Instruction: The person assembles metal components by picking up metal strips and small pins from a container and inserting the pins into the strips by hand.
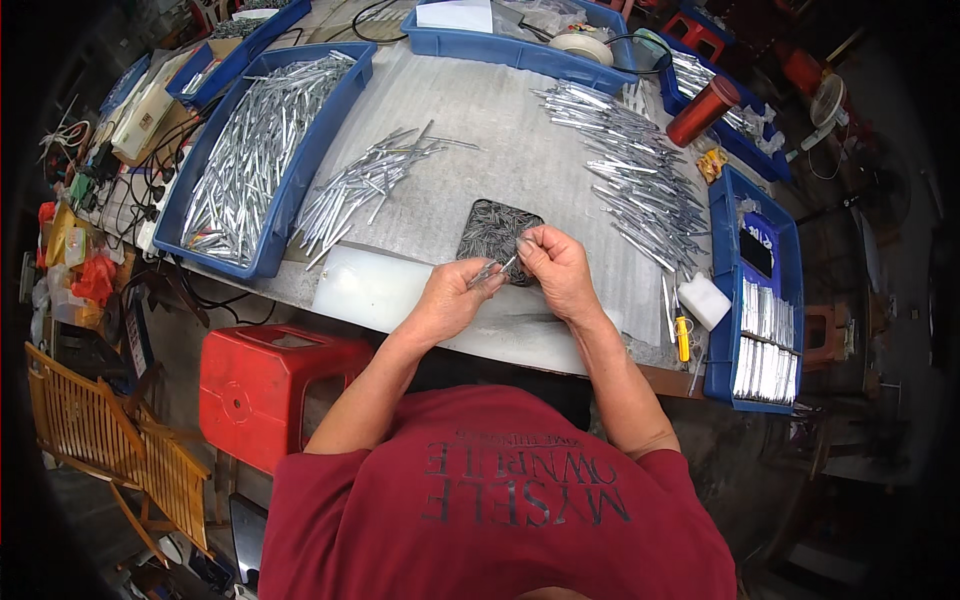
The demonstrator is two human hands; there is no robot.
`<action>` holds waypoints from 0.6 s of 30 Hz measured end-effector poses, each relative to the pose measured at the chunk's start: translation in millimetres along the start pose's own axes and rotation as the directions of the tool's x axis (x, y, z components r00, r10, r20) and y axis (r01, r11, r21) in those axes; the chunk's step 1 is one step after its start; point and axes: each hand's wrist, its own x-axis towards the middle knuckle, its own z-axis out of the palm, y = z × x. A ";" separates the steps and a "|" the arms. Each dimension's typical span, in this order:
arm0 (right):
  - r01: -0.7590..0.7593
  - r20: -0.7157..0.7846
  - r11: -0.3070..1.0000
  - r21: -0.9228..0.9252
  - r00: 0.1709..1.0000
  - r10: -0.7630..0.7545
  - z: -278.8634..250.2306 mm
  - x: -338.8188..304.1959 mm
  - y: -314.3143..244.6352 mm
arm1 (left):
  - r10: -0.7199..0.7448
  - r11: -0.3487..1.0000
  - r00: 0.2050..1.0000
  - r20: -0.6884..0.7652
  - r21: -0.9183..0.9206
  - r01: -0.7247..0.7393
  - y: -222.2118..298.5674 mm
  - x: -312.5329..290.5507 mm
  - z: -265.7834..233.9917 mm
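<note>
Both my hands meet over the near side of a small black tray [461,238] filled with small dark metal pieces [497,222]. Slim silvery metal strips [484,274] stick out between the closed fingers of my left hand [452,302]. One bright strip reaches from there toward the fingertips of my right hand [562,274], which are pinched together; what they hold is too small to make out. A loose heap of similar strips [365,185] lies to the left of the tray. On the right is a long row of more strips [640,180].
A blue bin [279,225] full of strips stands left; another blue bin [722,300] with stacked strips sits right. Nearby are a yellow-handled tool [683,340], a white bottle [704,301] and a red cylinder [703,111]. A red stool [245,385] stands below the table's left edge.
</note>
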 end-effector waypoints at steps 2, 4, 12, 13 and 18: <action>-0.002 0.010 1.000 0.008 1.000 0.002 -0.4 -1.8 6.0 | -0.018 1.000 1.000 0.009 0.011 0.018 0.6 0.2 0.2; 0.040 -0.031 0.998 0.050 0.999 -0.038 3.4 -3.8 11.2 | 0.015 1.000 1.000 -0.016 0.010 -0.014 2.6 0.5 1.9; -0.063 -0.009 0.998 -0.013 0.998 0.063 -6.4 0.8 -0.9 | -0.005 0.994 1.000 0.003 0.106 0.004 6.9 4.1 -1.4; -0.034 -0.014 0.998 -0.049 0.999 0.034 -7.0 1.7 -2.0 | -0.010 0.992 1.000 0.006 0.123 0.009 7.5 4.1 -1.5; 0.006 0.028 0.985 -0.171 1.000 -0.002 -10.7 -0.4 3.5 | 0.001 0.985 1.000 -0.007 0.173 0.000 13.9 0.9 1.5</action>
